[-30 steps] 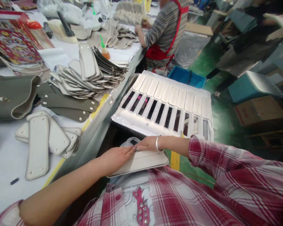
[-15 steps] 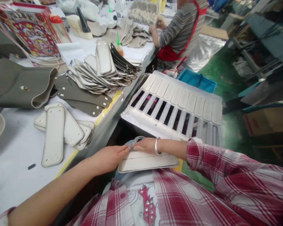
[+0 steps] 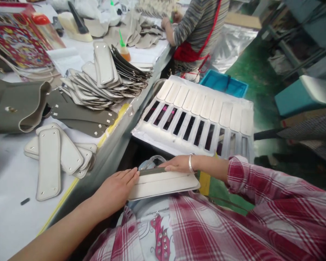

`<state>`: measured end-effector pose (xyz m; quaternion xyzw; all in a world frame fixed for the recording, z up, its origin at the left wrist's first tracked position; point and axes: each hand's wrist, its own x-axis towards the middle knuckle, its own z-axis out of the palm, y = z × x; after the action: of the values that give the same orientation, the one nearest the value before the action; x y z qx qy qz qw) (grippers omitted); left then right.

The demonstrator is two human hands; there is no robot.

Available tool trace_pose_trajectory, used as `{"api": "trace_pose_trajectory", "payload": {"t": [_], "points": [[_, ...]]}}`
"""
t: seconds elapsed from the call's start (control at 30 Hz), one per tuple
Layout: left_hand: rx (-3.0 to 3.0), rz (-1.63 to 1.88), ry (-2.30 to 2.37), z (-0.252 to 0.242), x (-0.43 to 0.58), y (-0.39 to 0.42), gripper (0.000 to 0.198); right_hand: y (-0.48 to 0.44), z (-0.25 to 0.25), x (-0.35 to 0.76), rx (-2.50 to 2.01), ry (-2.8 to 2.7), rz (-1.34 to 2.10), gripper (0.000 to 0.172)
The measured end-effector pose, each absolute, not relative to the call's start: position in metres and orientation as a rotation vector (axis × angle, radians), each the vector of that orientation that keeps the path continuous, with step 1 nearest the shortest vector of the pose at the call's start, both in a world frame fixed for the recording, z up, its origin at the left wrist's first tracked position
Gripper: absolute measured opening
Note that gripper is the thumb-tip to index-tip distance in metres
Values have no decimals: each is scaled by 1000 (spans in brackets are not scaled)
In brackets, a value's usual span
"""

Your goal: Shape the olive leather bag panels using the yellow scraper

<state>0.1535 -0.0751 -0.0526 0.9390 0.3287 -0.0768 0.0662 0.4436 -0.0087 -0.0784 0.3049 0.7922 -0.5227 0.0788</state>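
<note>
A long off-white panel (image 3: pixel 163 185) lies across the person's lap, on the near side of the slotted tray (image 3: pixel 149 135), with a dark olive strip (image 3: pixel 149 170) along its far edge. The left hand (image 3: pixel 118 185) lies over the panel's left end, fingers stretched on top and slightly apart from the other hand. The right hand (image 3: pixel 178 165), a silver bangle (image 3: pixel 191 163) at its wrist, rests on the far edge toward the right end, thumb turned inward. Both hands touch the piece, but their undersides are hidden, so I cannot tell whether either is clenched on it or only pressing.

The tray itself carries a row of rounded pale pieces (image 3: pixel 190 98) along its far half, with dark slots along its near half. Left of the tray runs the table (image 3: pixel 8 206), bearing a small fanned pile of pale straps (image 3: pixel 49 165), flat olive pieces (image 3: pixel 81 116) with white tabs, and a larger heap of straps (image 3: pixel 103 67). Farther left of the tray sits an olive bag (image 3: pixel 11 108). Just beyond the tray is a blue crate (image 3: pixel 212 81), and past its far left corner another person (image 3: pixel 197 27) in a striped top works at the table
</note>
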Motion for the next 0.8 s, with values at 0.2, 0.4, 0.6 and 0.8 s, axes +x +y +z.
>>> {"api": "trace_pose_trajectory", "payload": {"t": [0.2, 0.4, 0.6, 0.8], "points": [[2931, -162, 1003, -54, 163, -79, 47, -15, -70, 489, 1160, 2204, -1617, 38], [2952, -80, 1032, -44, 195, -86, 36, -33, -55, 487, 1535, 2350, -1304, 36], [2610, 325, 898, -45, 252, -114, 31, -125, -56, 507, 1997, 3094, -696, 33], [2582, 265, 945, -59, 288, -125, 9, -168, -93, 495, 2102, 3197, -590, 9]]}}
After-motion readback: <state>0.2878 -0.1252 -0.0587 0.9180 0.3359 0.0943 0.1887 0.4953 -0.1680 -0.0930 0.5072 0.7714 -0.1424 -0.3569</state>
